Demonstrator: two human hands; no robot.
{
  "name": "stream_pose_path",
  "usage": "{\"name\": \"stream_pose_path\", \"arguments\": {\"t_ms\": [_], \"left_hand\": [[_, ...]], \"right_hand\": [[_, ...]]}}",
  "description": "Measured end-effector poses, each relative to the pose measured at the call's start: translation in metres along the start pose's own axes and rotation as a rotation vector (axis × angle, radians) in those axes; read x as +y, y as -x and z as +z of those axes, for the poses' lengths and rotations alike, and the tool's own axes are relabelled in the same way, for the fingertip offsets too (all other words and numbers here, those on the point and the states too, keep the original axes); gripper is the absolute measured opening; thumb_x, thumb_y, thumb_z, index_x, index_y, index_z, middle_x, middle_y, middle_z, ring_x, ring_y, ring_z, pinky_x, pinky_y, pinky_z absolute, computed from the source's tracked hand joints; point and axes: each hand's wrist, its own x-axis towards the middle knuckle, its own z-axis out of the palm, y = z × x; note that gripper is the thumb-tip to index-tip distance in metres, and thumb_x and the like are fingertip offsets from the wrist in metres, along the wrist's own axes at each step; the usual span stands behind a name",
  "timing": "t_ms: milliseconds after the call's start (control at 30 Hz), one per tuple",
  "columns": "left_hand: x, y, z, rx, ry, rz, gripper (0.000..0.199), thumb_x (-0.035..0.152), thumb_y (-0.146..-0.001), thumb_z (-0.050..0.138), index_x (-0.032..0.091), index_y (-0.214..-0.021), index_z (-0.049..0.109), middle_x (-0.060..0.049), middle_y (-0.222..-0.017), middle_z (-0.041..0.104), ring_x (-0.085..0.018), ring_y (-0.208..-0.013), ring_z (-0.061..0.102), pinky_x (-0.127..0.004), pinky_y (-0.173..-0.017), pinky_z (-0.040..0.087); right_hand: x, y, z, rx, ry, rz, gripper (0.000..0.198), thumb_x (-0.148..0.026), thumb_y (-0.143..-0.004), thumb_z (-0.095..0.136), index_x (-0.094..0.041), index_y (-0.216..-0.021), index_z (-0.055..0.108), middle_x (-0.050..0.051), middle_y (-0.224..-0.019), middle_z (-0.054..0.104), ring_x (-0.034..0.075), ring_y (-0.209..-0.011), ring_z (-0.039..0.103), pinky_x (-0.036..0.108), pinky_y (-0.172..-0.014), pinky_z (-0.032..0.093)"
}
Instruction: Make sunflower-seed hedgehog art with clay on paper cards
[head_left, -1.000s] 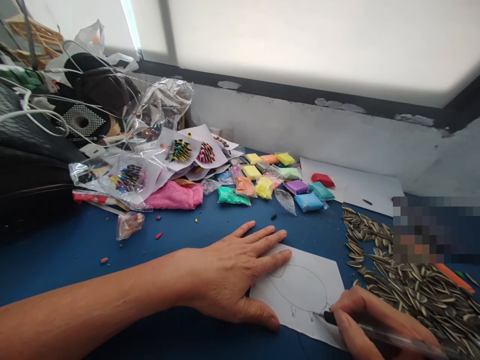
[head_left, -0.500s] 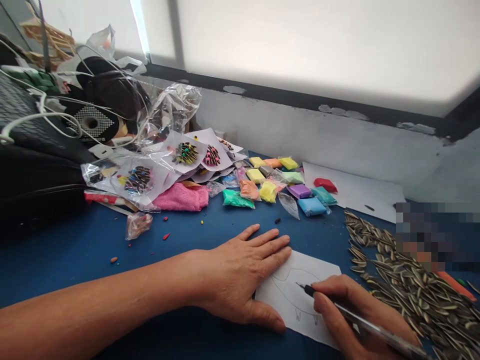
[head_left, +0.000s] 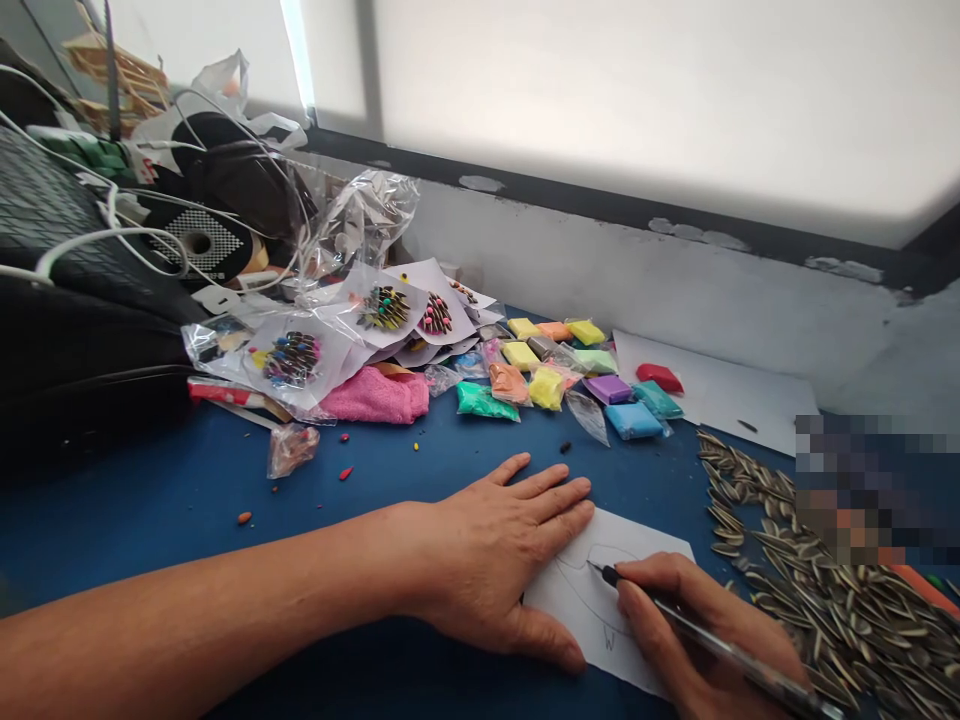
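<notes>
My left hand lies flat with its fingers spread, pressing on the left side of a white sheet of paper. In my right hand is a slim pen with a clear barrel, black grip and thin tip. Its tip touches the paper just right of my left fingers. Thin grey lines on the sheet form a rounded outline, with a small W-shaped mark below it. My right hand covers the sheet's lower right part.
Striped sunflower seeds spread at the right. Small colored clay packets lie behind the paper. At the left are a pink cloth, seed-decorated papers in plastic, a black bag and white cables. A white sheet lies by the wall.
The pen tip has moved left and slightly up across the paper, and a curved line shows beside it. My left hand stays on the sheet. The whole view has shifted slightly.
</notes>
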Motion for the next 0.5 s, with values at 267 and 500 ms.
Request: {"name": "stream_pose_path", "arguments": {"t_ms": [267,500], "left_hand": [[0.0014,-0.0004,0.0007,-0.002,0.003,-0.014,0.092,0.064,-0.092,0.054,0.009,-0.157,0.021,-0.014,-0.164,0.01,-0.029,-0.153,0.003,-0.052,-0.122,-0.003],[0.0021,-0.0001,0.0012,0.004,0.004,-0.024,0.094,0.064,-0.091,0.057,0.009,-0.157,0.02,-0.013,-0.164,0.01,-0.027,-0.153,0.003,-0.05,-0.122,-0.005]], "right_hand": [[0.0028,-0.0029,-0.0057,-0.036,0.049,-0.031,0.012,-0.026,-0.093,0.056,-0.026,-0.086,0.066,-0.006,-0.069,0.072,0.011,-0.058,0.071,0.015,-0.055,0.054],[0.0005,0.0008,-0.0037,-0.034,0.039,0.02,0.022,-0.034,-0.097,0.049,-0.026,-0.083,0.065,-0.004,-0.066,0.07,0.013,-0.057,0.07,0.019,-0.055,0.054]]}}
